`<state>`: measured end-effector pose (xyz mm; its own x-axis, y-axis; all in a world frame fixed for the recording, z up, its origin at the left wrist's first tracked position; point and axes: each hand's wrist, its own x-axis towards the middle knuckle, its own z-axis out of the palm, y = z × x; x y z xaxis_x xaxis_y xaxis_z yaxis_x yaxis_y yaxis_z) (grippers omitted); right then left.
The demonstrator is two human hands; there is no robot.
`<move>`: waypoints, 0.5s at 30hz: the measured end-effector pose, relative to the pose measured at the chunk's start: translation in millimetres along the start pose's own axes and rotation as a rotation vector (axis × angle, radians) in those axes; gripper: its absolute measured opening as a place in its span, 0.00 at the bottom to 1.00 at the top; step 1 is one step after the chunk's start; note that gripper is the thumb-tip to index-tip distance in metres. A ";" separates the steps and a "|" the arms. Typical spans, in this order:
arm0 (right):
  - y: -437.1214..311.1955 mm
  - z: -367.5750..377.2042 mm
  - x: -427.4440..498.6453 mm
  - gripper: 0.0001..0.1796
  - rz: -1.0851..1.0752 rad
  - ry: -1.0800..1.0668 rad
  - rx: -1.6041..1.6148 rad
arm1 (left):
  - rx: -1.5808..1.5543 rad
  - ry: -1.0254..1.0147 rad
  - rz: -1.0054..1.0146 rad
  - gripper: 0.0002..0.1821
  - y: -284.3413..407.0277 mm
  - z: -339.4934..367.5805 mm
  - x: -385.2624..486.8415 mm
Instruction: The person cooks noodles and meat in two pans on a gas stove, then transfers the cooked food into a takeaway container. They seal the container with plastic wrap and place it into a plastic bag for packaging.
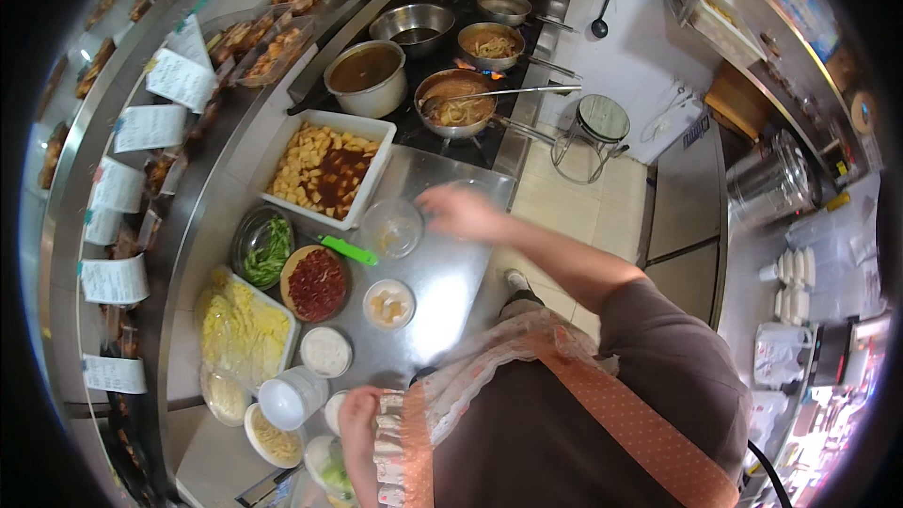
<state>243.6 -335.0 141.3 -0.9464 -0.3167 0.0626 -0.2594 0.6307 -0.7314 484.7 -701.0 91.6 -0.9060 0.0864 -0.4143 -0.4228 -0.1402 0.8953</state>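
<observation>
My right hand (462, 212), blurred, is over the steel counter (451, 282) beside a clear round plastic bowl (392, 227). Its fingers are close to the bowl's rim; blur hides whether they touch. Low by my apron (416, 437), my left hand (360, 413) is near a stack of white bowls (293, 398) and partly covers a pale round container; its fingertips do not show clearly. A green-handled tool (349, 250) lies beside a bowl of chopped red food (314, 283). Pale chunks fill a small white tub (389, 303). A white tub (326, 352) holds white contents.
Diced food in brown sauce fills a white tray (384, 134). Pans of noodles (455, 109) and a pot of broth (365, 74) stand on the stove, flames showing. Leafy vegetables (243, 328) sit at left. A round-seated stool (603, 118) stands on the floor.
</observation>
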 end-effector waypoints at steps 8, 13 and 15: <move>246.6 -202.1 70.7 0.36 0.033 0.209 -0.774 | -0.211 -0.128 -0.094 0.10 -25.3 203.1 129.7; 339.2 -240.9 104.5 0.32 -0.034 -0.284 -0.737 | -0.459 -0.207 -0.125 0.18 -12.9 376.0 249.0; 349.9 -258.4 107.5 0.30 -0.158 -0.296 -0.566 | -0.399 -0.174 -0.089 0.21 -15.2 425.6 289.2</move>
<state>1.4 34.7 67.6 -0.8168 -0.5666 -0.1084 -0.5284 0.8102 -0.2538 237.3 -254.1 27.8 -0.8633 0.2754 -0.4229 -0.5045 -0.4912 0.7100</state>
